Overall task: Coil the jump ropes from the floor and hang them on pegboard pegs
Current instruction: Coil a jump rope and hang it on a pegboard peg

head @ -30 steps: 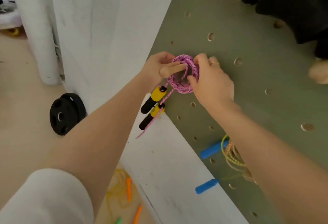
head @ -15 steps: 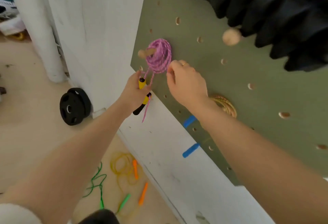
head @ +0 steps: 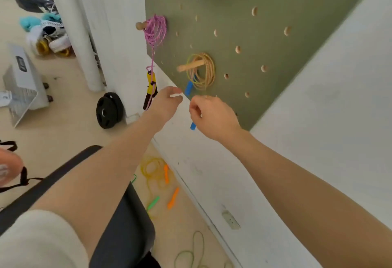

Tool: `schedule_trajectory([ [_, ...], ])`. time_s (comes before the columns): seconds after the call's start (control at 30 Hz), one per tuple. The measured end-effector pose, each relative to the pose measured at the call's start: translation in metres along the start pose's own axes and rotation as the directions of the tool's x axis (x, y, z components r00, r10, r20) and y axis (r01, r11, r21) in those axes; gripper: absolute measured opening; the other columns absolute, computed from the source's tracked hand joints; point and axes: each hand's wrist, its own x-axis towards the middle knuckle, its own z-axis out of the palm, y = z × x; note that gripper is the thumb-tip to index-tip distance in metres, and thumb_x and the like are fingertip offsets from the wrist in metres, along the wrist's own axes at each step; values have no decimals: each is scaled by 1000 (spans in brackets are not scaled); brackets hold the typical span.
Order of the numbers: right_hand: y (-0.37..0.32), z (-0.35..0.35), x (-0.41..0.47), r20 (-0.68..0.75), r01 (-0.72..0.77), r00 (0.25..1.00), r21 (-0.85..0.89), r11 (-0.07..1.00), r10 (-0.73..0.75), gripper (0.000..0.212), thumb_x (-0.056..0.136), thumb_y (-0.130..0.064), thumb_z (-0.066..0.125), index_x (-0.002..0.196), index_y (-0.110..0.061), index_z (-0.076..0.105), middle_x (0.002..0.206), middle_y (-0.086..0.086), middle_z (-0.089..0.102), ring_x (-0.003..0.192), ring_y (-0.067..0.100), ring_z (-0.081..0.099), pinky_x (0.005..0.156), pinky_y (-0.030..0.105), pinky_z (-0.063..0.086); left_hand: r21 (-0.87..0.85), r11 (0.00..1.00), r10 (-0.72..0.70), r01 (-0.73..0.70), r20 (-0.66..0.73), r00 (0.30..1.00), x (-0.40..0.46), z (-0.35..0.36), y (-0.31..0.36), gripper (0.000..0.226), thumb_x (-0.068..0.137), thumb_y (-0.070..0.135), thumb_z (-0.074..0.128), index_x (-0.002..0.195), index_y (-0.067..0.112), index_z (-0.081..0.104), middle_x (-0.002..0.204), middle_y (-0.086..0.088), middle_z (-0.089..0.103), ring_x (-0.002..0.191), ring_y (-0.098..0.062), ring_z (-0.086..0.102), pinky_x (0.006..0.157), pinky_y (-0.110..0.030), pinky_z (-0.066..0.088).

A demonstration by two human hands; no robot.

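Ropes left to coil lie on the floor (head: 63, 131) below my hands: yellow rope (head: 153, 169), green rope (head: 188, 253). Left hand (head: 164, 106) and right hand (head: 209, 117) hang loosely curled, each grip empty. Left is nearer. Pink rope (head: 156, 31) already hangs on its peg (head: 141, 25).

Green pegboard (head: 275, 40) with pale wooden pegs (head: 189, 66). Pink speckled rope (head: 156, 31), its handles (head: 151, 86) yellow and black. Yellow rope (head: 204, 70) with blue handles (head: 188, 88) at the board's 6 o'clock. Floor ropes (head: 153, 169): yellow with orange handles, green. Black weight plate (head: 108, 110), white wall (head: 318, 129).
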Motion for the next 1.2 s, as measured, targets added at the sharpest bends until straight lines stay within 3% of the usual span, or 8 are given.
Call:
schedule_trajectory([
  [0.1, 20, 4, -75, 42, -2, 999, 1, 1000, 2, 20, 93, -20, 40, 96, -11, 57, 96, 8, 61, 86, 29, 56, 67, 35, 45, -58, 997, -45, 47, 26, 999, -70, 39, -22, 26, 92, 7, 45, 113, 12, 59, 111, -4, 55, 97, -16, 50, 82, -25, 43],
  [0.3, 82, 20, -211, 272, -102, 959, 53, 993, 84, 22, 92, -20, 41, 99, -12, 60, 97, 6, 62, 87, 24, 55, 73, 35, 48, -77, 977, -185, 197, 145, 972, -178, 122, -58, 14, 94, 10, 44, 96, 14, 58, 88, 2, 61, 71, -12, 59, 68, -22, 45],
  [0.5, 158, 92, -314, 510, -382, 806, 59, 922, 301, 25, 94, -18, 40, 101, -9, 62, 103, 6, 63, 93, 24, 58, 84, 39, 50, 75, 948, -318, 310, 304, 898, -222, 210, -151, 14, 93, 11, 45, 91, 17, 57, 92, 2, 62, 72, -11, 59, 67, -24, 42],
  [0.67, 209, 204, -350, 684, -432, 633, -77, 898, 363, 27, 96, -17, 35, 102, -7, 59, 107, 9, 61, 92, 24, 55, 83, 34, 48, 104, 863, -501, 494, 299, 813, -214, 251, -263, 14, 95, 14, 44, 102, 11, 55, 90, -1, 61, 69, -11, 58, 59, -21, 42],
  [0.93, 257, 460, -393, 802, -487, 481, -92, 868, 354, 30, 98, -16, 30, 113, -8, 55, 105, 9, 57, 92, 25, 54, 76, 34, 46, 245, 696, -718, 675, 237, 654, -211, 300, -492, 16, 96, 15, 41, 103, 9, 55, 83, -1, 59, 66, -12, 55, 61, -22, 40],
  [1.03, 260, 559, -436, 850, -431, 419, -123, 894, 319, 27, 96, -10, 32, 111, -6, 54, 91, 5, 48, 81, 22, 47, 67, 33, 39, 351, 595, -802, 723, 197, 564, -220, 320, -586, 26, 98, 13, 38, 116, 3, 54, 95, -7, 60, 65, -11, 53, 58, -18, 41],
  [1.13, 263, 639, -481, 875, -451, 354, -149, 880, 329, 27, 95, -8, 34, 112, -8, 54, 103, 8, 52, 85, 22, 47, 70, 33, 40, 390, 549, -832, 739, 169, 529, -228, 339, -670, 28, 99, 11, 37, 121, 0, 52, 115, -13, 61, 63, -11, 52, 55, -16, 43],
  [1.2, 262, 686, -505, 882, -427, 349, -151, 892, 316, 27, 96, -13, 36, 119, -9, 51, 113, 9, 51, 94, 24, 47, 75, 33, 40, 416, 563, -818, 715, 155, 554, -235, 346, -718, 27, 99, 12, 37, 119, 2, 53, 117, -12, 61, 65, -11, 54, 61, -19, 44],
])
